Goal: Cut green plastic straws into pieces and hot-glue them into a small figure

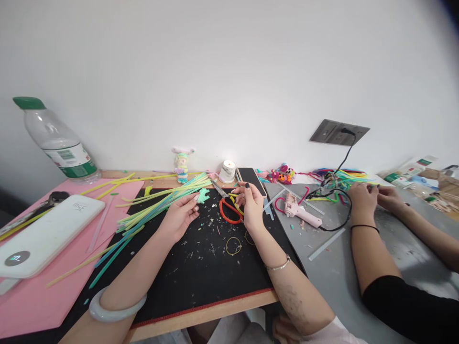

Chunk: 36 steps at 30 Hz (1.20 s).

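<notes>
My left hand [182, 213] pinches a small mint-green fuzzy piece [203, 196] between thumb and fingertips, above the black mat [201, 272]. Off to its right, my right hand [251, 203] is raised with thumb and fingers drawn together; anything between them is too small to make out. Scissors with orange handles [229, 219] lie just beside and partly behind that hand, blades toward the wall. A bundle of green, yellow and blue pipe cleaners [158, 203] spreads out left of my left hand. Below my right hand lies a thin yellow ring [234, 246] among scattered clippings.
A white power bank [53, 234] and a bottle [64, 143] stand at left. Along the wall are a small doll [181, 165], a white roll [227, 171] and a phone [251, 177]. At right lies a pink glue gun [301, 210], near a co-worker's hands [366, 198].
</notes>
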### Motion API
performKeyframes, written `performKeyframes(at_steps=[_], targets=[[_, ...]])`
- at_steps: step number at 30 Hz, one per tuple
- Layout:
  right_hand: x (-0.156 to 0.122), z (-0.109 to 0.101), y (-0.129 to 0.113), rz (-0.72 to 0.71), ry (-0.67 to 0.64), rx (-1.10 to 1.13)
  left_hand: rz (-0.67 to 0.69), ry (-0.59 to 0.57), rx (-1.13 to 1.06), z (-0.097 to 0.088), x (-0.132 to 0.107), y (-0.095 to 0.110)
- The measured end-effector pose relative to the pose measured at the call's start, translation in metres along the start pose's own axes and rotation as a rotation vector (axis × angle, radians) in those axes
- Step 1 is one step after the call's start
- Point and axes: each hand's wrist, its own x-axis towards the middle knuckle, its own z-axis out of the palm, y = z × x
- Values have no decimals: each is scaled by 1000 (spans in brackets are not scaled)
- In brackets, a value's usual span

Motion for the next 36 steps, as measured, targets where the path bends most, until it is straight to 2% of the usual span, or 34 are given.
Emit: performKeyframes(at_steps=[17, 26, 36], targets=[[4, -2, 6, 61, 91, 91, 8, 2, 10, 0, -1, 0], [14, -14, 4, 232, 174, 297, 14, 10, 24, 2, -1, 2], [18, -16, 8, 169, 221, 305, -23, 10, -28, 2, -2, 2]])
